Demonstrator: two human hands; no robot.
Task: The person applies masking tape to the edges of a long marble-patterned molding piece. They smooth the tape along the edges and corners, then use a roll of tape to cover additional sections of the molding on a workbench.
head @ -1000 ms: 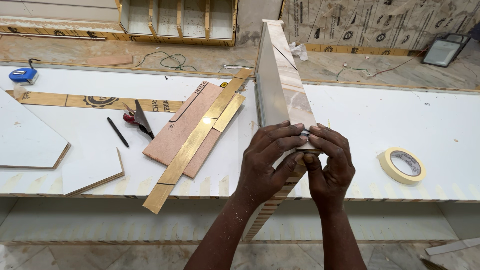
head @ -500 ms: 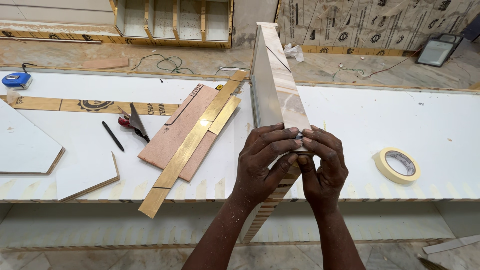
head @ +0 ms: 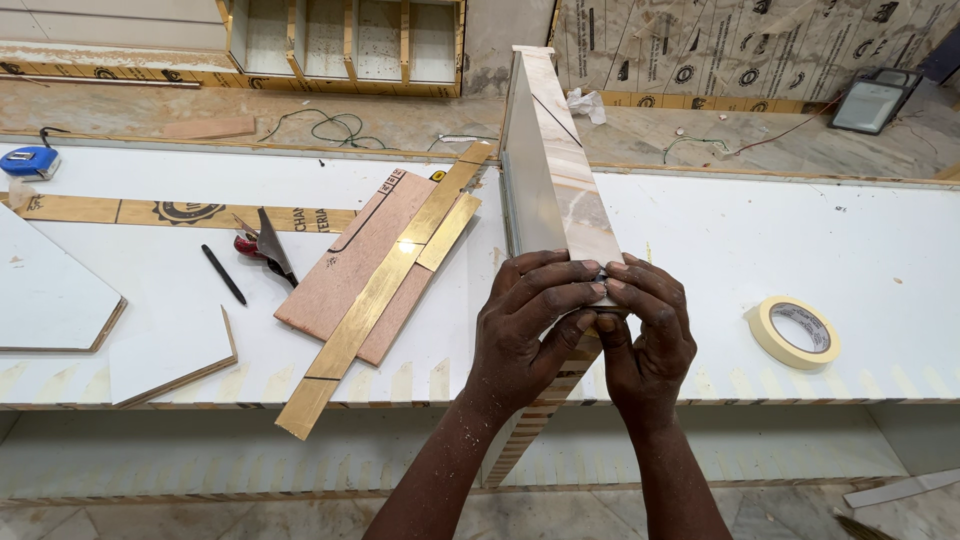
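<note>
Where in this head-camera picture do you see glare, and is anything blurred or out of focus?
In the head view, glare sits on the long brass strip lying across the reddish board and faintly on the white worktable; the left hand and right hand on the upright laminated panel look sharp, with soft shadows; the tape roll is also crisp; nothing is noticeably blurred.

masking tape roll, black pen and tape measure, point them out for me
masking tape roll [head: 794,333], head view, on its cream outer ring
black pen [head: 224,275], head view, mid-barrel
blue tape measure [head: 28,162], head view, on its case
</note>
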